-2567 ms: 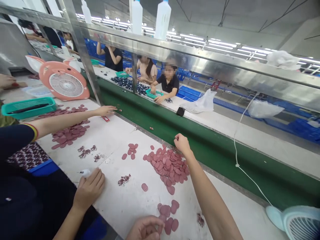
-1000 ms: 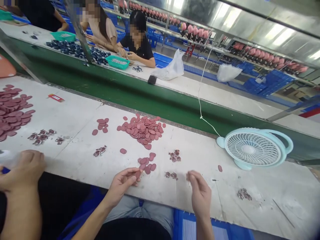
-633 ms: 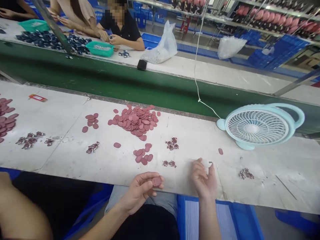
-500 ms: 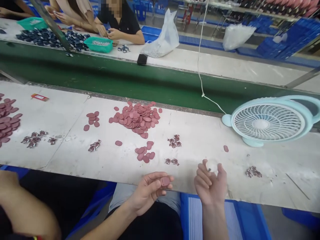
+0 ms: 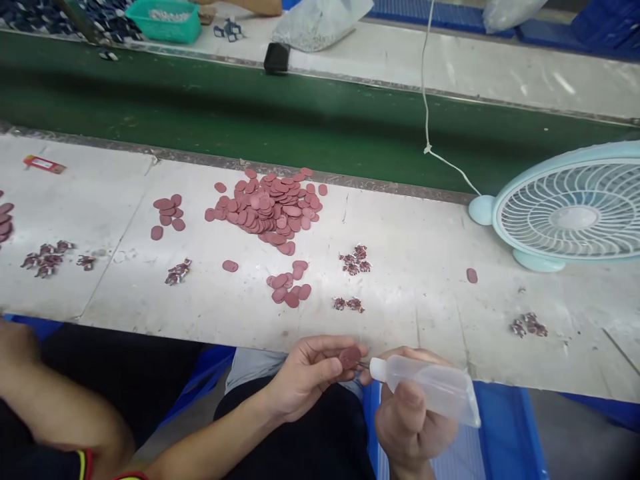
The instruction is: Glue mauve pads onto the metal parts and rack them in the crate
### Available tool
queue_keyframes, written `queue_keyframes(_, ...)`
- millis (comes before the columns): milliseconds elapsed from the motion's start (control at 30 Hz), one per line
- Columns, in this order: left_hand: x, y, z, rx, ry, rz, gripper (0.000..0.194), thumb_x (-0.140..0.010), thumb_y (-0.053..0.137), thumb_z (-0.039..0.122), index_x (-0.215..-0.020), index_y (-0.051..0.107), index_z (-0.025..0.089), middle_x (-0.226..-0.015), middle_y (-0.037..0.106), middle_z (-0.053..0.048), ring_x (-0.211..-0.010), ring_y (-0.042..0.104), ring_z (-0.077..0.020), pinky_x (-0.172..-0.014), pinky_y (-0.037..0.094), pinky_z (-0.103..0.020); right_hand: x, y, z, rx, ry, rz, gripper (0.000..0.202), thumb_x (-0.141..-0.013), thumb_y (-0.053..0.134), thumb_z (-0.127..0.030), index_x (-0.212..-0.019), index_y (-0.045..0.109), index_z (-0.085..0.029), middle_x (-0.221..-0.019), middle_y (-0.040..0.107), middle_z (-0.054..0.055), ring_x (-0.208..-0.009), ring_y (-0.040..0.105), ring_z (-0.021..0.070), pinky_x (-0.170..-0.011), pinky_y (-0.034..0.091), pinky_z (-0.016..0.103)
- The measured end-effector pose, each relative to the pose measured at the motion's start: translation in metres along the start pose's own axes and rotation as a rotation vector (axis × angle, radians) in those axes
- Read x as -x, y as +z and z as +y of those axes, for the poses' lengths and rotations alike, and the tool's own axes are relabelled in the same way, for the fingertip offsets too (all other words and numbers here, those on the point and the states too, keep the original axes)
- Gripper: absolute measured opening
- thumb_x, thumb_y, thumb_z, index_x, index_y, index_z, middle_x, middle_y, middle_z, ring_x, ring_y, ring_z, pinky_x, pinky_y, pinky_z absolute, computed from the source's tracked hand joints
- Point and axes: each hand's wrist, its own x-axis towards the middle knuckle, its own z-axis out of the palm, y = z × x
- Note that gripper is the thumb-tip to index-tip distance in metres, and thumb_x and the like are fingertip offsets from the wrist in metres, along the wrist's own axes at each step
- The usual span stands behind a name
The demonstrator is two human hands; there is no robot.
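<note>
Left hand (image 5: 307,373) pinches a pink disc (image 5: 349,357), half hidden; right hand (image 5: 413,417) grips a bottle (image 5: 430,387), fingers curled, below the table (image 5: 450,320) edge.

Left hand (image 5: 305,373): pinches dusty-pink oval disc (image 5: 349,357). Right hand (image 5: 407,420): holds translucent whitish squeeze bottle (image 5: 433,390), white nozzle. Worktable (image 5: 425,313): off-white, grey scuffs. Large pile of discs (image 5: 270,207): same dusty pink; small cluster (image 5: 289,287) matches. Small metal bits (image 5: 354,259): dark red with silver glint. Conveyor belt (image 5: 250,113): dark green. Desk fan (image 5: 570,213): pale blue frame, white grille. Cord (image 5: 425,87): white. Tray (image 5: 163,17): teal green. Small box (image 5: 276,57): black. Label (image 5: 44,164): red-orange. Lap: black fabric; crate below: blue.
</note>
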Motion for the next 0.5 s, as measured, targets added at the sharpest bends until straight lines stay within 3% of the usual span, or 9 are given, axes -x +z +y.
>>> queue_keyframes(333, 0.000, 0.000, -0.001, -0.003, 0.042, -0.057, 0.031, -0.080, 0.077, 0.026, -0.110, 0.075, 0.019, -0.110, 0.076, -0.011, -0.085, 0.073, -0.0215, -0.086, 0.054, -0.036, 0.001, 0.001, -0.006, 0.142, -0.100, 0.045, 0.033, -0.070, 0.054, -0.042, -0.103, 0.057, -0.043, -0.062, 0.062, -0.004, -0.041, 0.060, 0.0251, -0.040, 0.048, 0.045)
queue_keyframes(400, 0.001, 0.000, 0.000, -0.007, 0.040, -0.050, 0.032, -0.080, 0.078, 0.026, -0.110, 0.075, 0.018, -0.111, 0.076, -0.012, -0.084, 0.073, -0.0216, -0.085, 0.054, -0.036, 0.003, -0.003, -0.003, 0.170, -0.138, -0.091, 0.037, -0.071, 0.054, -0.043, -0.108, 0.055, -0.046, -0.064, 0.064, -0.004, -0.044, 0.063, 0.0279, -0.039, 0.048, 0.046)
queue_keyframes(500, 0.002, -0.001, -0.001, 0.005, 0.032, -0.047, 0.034, -0.078, 0.079, 0.028, -0.110, 0.075, 0.019, -0.112, 0.076, -0.012, -0.084, 0.074, -0.0212, -0.084, 0.055, -0.035, 0.006, -0.007, 0.000, 0.224, -0.151, -0.570, 0.043, -0.070, 0.058, -0.046, -0.112, 0.055, -0.049, -0.073, 0.069, -0.001, -0.066, 0.072, 0.0362, -0.039, 0.051, 0.048)
